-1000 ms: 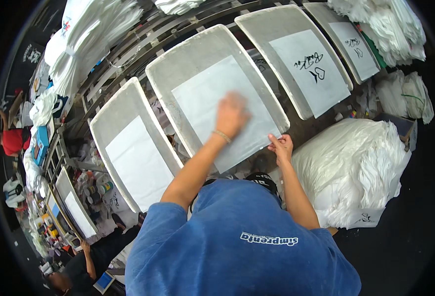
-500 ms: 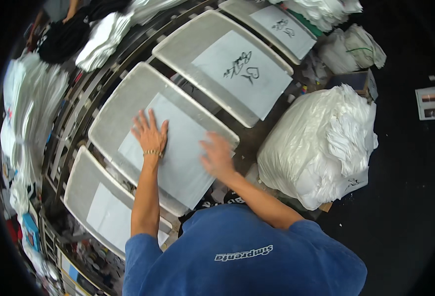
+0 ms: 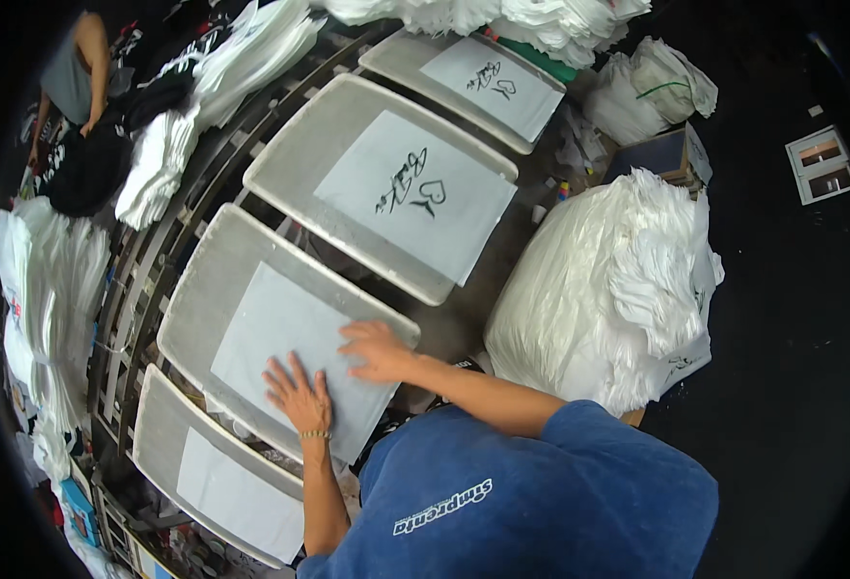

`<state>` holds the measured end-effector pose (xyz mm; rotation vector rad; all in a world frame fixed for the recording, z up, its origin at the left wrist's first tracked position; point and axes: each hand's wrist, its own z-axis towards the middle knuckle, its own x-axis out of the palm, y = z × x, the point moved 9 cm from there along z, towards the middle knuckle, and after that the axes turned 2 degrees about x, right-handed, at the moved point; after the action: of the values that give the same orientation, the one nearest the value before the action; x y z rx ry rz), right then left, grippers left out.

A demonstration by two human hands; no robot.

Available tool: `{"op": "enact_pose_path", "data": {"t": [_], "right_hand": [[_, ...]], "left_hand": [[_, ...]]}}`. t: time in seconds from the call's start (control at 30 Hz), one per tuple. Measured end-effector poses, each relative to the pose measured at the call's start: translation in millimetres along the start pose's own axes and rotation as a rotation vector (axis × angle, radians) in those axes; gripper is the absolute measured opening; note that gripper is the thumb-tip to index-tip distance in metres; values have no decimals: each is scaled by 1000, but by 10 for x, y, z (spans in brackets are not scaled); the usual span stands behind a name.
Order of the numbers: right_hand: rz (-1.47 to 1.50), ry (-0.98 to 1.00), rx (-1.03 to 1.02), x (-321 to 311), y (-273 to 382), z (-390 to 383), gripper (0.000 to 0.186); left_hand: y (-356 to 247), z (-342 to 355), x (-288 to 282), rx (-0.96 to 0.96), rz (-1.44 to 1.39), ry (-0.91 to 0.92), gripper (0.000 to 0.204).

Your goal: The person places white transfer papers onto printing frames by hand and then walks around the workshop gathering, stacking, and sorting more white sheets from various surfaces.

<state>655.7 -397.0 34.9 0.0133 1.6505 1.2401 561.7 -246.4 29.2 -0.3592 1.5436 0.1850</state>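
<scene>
A plain white sheet (image 3: 269,314), which looks like thin plastic or paper, lies flat on a grey rounded board (image 3: 208,270) in front of me. My left hand (image 3: 300,398), with a bracelet at the wrist, rests on the sheet's near part, fingers spread. Farther right, my right hand (image 3: 377,352) lies over the sheet's right part with its fingers stretched out. Neither hand grips anything. On the board beyond, another sheet (image 3: 357,174) bears black script and a heart drawing. The nearer board (image 3: 160,429) carries a blank white sheet (image 3: 237,482).
A bulky white plastic bundle (image 3: 589,289) stands to the right of the boards. Metal rails (image 3: 155,256) run behind them, with stacks of white bags (image 3: 54,299) at the left. Another person (image 3: 92,58) is at the far left near black cloth (image 3: 87,174).
My view has shifted, so the boards appear lower and further left. My left hand has moved toward me across the sheet, and my right hand has come inward onto it.
</scene>
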Motion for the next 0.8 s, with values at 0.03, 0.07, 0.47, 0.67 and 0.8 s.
{"op": "enact_pose_path", "data": {"t": [0.03, 0.07, 0.47, 0.67, 0.8], "right_hand": [[174, -149, 19, -404, -322, 41, 41], [145, -309, 82, -880, -751, 11, 34], [-383, -571, 404, -4169, -4007, 436, 70], [-589, -415, 578, -4771, -4851, 1319, 72], [-550, -401, 570, -4796, -5106, 1427, 71]], "left_hand": [[-9, -11, -126, -79, -12, -99, 59], [-45, -14, -153, -195, -6, -116, 55], [-3234, 278, 1432, -417, -1399, 928, 53], [-3028, 105, 1417, -444, -1192, 1023, 45], [-2948, -80, 1417, -629, -1219, 943, 48]]}}
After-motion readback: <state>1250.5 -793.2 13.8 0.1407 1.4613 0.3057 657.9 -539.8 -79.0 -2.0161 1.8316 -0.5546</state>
